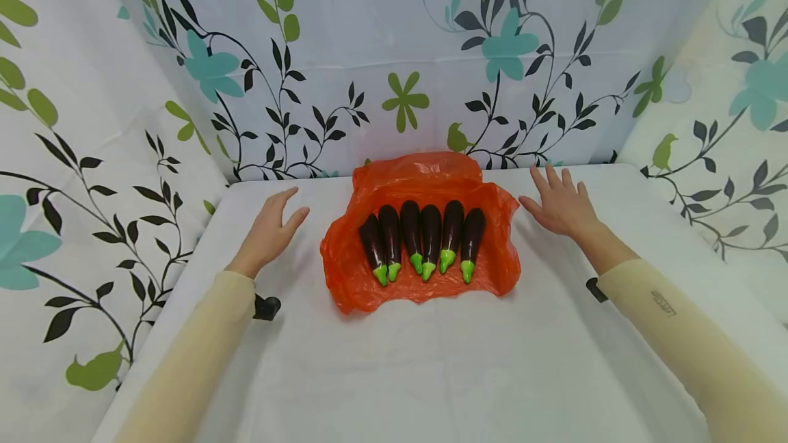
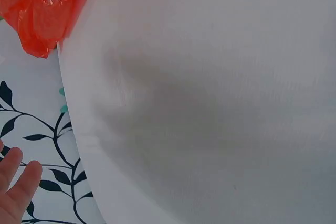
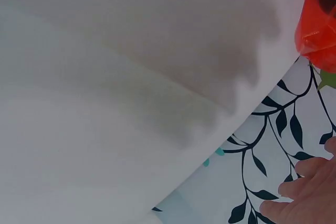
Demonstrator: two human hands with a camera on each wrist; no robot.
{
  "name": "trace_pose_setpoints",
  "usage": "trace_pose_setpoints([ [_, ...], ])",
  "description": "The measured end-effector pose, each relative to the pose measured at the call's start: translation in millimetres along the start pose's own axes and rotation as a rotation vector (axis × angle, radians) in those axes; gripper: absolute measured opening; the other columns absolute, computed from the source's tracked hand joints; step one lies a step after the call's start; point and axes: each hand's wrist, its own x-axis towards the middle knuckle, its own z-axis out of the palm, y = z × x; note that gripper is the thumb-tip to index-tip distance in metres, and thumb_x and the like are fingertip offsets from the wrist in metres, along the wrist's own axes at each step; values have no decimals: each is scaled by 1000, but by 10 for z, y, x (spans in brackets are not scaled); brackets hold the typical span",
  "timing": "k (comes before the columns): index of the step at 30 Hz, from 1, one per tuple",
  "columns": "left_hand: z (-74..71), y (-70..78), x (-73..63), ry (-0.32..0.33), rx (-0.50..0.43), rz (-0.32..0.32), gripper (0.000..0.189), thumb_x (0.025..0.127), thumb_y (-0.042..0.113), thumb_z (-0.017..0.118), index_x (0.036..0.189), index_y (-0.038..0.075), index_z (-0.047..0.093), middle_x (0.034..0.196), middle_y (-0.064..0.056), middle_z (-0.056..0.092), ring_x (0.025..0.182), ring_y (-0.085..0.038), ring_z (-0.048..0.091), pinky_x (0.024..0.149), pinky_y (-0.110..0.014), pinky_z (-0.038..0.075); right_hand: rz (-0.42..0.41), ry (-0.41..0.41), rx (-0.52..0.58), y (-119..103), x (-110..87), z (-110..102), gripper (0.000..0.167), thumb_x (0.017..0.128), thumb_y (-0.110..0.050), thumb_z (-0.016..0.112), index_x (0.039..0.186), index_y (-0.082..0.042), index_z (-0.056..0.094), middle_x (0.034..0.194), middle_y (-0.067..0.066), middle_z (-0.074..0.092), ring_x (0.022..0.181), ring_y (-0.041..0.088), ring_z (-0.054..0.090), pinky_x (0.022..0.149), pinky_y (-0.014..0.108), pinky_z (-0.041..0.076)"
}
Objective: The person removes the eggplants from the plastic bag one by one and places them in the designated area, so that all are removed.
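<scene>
Cream sleeves [image 1: 661,323]: stretching forward from both lower corners, showing small dark print on the right.
White tabletop [image 1: 425,374]: spreading beneath the arms, catching soft shadows in both wrist views.
Black wrist devices [image 1: 267,307]: poking out on the inner side of each cuff.
Left hand [image 1: 269,230]: hovering near the left side of an orange-red plastic bag [image 1: 418,168], showing extended fingers with the thumb set apart, grasping nothing.
Right hand [image 1: 563,204]: hovering on the opposite side, spreading fingers and thumb, likewise grasping nothing; placing the thumb tip right by the bag's edge, with touching or apart being impossible to tell.
Six eggplants [image 1: 431,231]: lying side by side on the bag, between the hands, gleaming dark purple in a slightly uneven row.
Green stem ends [image 1: 429,271]: pointing toward the person.
Plastic bag: sprawling crumpled beneath and around the eggplants, bunching into folds along the far side.
Floral fabric backdrop [image 1: 404,101]: hanging behind and to both sides, displaying teal blossoms and dark leaves.
Step at the bag: apparently pausing hands-off, with the eggplants already resting in their row.
Next move: probably calling for bringing both hands inward, either to the bag's edges or to an eggplant, and handling the thin plastic gently to avoid rolling the row.
</scene>
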Motion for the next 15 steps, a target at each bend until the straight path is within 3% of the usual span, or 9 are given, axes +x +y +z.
trace_pose_setpoints([
  [5, 30, 126, -121, 42, -130, 51, 61, 103, 41, 47, 151, 6, 32, 152, -19, 33, 135, -39, 37, 107, -56, 38, -8, -11, 16, 22, -71, 24, 76, 100, -50, 42, 156, -6, 13, 156, 32, 12, 140, 56, 8, 109, 74, 10],
  [15, 129, 352, -370, 1, -276, 124, 55, 102, 35, 51, 150, 14, 35, 149, -12, 38, 135, -33, 41, 106, -55, 40, -11, -36, 25, 36, -109, 64, 77, 100, -50, 43, 156, -5, 14, 155, 33, 14, 139, 57, 10, 108, 74, 11],
])
